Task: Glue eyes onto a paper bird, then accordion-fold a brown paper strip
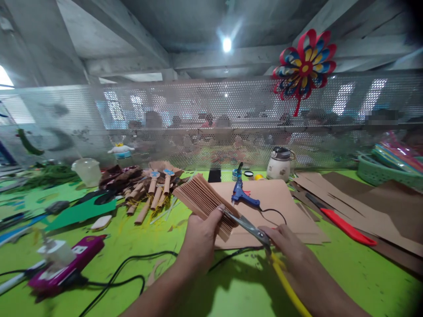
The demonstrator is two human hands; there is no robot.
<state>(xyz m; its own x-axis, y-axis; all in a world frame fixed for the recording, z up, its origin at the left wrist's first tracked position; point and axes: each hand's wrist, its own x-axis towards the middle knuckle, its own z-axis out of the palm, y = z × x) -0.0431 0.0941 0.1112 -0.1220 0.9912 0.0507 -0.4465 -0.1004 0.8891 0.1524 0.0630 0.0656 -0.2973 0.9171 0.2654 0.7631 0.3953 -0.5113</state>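
Observation:
My left hand [205, 237] is closed on a stack of pleated brown paper [204, 200], its thumb pressed on top. The folds fan out toward the upper left. In my right hand [287, 246] is a pair of scissors [253, 229] with metal blades and yellow handles. The blades lie at the paper's right end, close to my left thumb; whether they are parted is hard to see. Beyond the hands a blue hot glue gun [245, 198] rests on flat brown paper sheets [274, 198].
At right lie a red-handled knife [346, 226], brown sheets and a green basket [390, 171]. Rolled brown paper pieces [158, 193] are piled at left. A purple power strip [68, 264] with black cords sits at front left. A white jug [278, 165] stands by the perforated screen [185, 110].

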